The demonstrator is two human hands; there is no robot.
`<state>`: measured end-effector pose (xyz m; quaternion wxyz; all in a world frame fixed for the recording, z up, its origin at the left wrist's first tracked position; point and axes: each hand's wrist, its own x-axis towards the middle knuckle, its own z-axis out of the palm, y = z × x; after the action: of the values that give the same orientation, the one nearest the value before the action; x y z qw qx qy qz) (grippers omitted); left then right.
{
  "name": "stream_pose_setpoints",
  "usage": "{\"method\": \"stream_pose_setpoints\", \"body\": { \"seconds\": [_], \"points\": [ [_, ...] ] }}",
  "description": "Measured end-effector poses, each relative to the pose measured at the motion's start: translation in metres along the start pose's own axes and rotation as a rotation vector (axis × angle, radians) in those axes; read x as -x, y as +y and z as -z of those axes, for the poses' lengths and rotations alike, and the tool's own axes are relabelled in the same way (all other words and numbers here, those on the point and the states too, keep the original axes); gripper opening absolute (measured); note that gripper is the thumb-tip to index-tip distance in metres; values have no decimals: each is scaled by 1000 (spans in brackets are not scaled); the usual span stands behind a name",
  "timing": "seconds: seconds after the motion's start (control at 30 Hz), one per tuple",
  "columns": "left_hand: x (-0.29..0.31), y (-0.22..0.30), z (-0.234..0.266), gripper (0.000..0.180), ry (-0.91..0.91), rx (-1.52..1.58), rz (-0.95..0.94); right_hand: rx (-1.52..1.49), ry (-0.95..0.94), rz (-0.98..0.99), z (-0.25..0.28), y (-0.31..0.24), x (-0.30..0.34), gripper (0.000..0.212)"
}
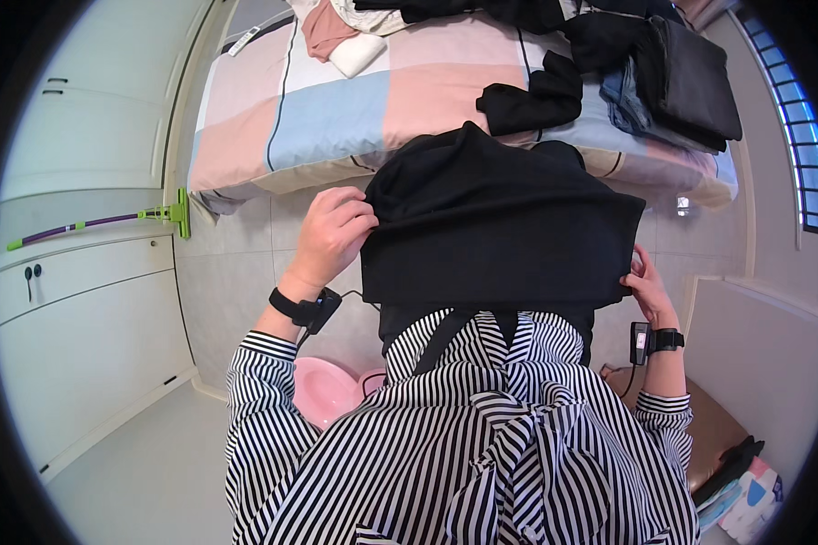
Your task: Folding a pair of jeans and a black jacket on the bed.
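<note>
A black garment (500,250) is spread across my lap, its near edge straight and its far part bunched up in front of the bed; which kind of garment it is, I cannot make out. At its left edge my left hand (336,227) pinches the cloth between curled fingers. My right hand (647,283) grips the lower right corner, with the thumb and fingers closed on the fabric. Dark straps with small devices circle both wrists, below striped sleeves.
Ahead stands a bed (336,109) with a checked cover, bearing folded dark clothes (691,82), a loose black garment (536,98) and a pink cloth (327,32). Pink basins (323,391) sit on the floor at my left. A green-and-purple mop (109,221) leans by white cabinets (91,282).
</note>
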<state>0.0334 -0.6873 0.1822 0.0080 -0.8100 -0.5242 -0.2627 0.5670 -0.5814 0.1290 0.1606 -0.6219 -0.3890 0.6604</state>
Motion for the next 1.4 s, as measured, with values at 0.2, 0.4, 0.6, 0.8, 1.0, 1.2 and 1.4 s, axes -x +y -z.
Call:
{"method": "stream_pose_setpoints", "body": {
  "seconds": [0.2, 0.4, 0.6, 0.8, 1.0, 1.2, 1.4],
  "points": [
    [-9, -1, -9, 15, -100, 91, 242, -16, 14, 137, -11, -6, -9, 74],
    [-51, -30, -7, 25, -680, 74, 285, -65, 92, 142, -17, 7, -14, 64],
    [-73, -61, -9, 22, -812, -95, 189, -11, 154, 51, -24, -1, -15, 45],
    [-19, -132, -17, 33, -524, 505, 534, -58, 187, 89, -22, 10, -17, 41],
    [-11, -108, -52, 44, -448, 592, 796, 1, 156, 34, -19, 8, -24, 40],
    [-26, -100, -64, 28, -266, 576, 431, -253, 194, -9, -17, 5, -12, 38],
    [-25, -107, -58, 18, -361, 885, 644, -75, 217, 127, -20, 8, -17, 41]
  ]
}}
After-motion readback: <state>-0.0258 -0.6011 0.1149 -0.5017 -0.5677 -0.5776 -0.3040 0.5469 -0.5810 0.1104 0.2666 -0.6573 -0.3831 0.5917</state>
